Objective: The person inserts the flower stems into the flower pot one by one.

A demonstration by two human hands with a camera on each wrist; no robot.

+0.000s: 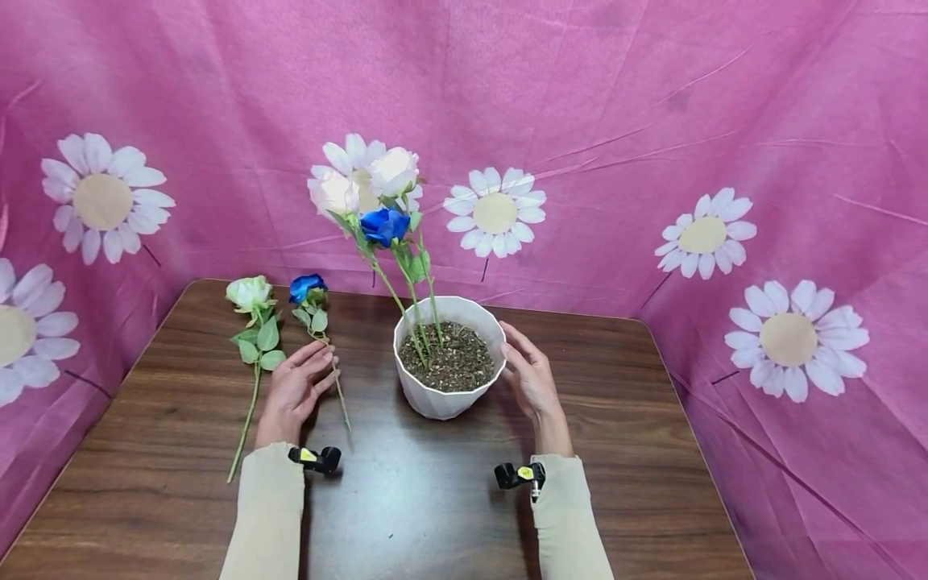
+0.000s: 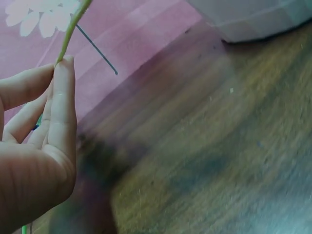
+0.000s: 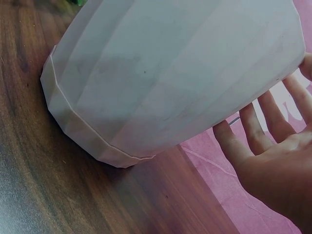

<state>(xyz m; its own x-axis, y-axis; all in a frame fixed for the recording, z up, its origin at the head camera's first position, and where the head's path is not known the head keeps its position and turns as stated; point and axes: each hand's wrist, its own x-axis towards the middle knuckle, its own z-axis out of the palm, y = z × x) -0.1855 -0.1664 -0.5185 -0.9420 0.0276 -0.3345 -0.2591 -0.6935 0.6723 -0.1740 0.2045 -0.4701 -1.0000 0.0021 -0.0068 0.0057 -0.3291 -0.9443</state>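
Observation:
In the head view my left hand (image 1: pixel 297 387) pinches the stem of a blue rose (image 1: pixel 308 288) at the left of the table; its bloom points to the back. The left wrist view shows the green stem (image 2: pixel 72 30) between thumb and fingertips. My right hand (image 1: pixel 532 383) touches the right side of a white faceted pot (image 1: pixel 441 403). In the right wrist view its fingers (image 3: pixel 231 141) are spread along the pot's wall. Soil (image 1: pixel 457 362) fills the pot, and a potted blue rose (image 1: pixel 386 226) and two pale roses (image 1: pixel 335 193) stand in it, leaning left.
A greenish-white rose (image 1: pixel 249 294) with a leafy stem lies left of my left hand. Pink cloth (image 1: pixel 580 97) printed with large daisies hangs behind and beside the brown wooden table (image 1: pixel 406 507). Each wrist bears a small black camera (image 1: pixel 519 474).

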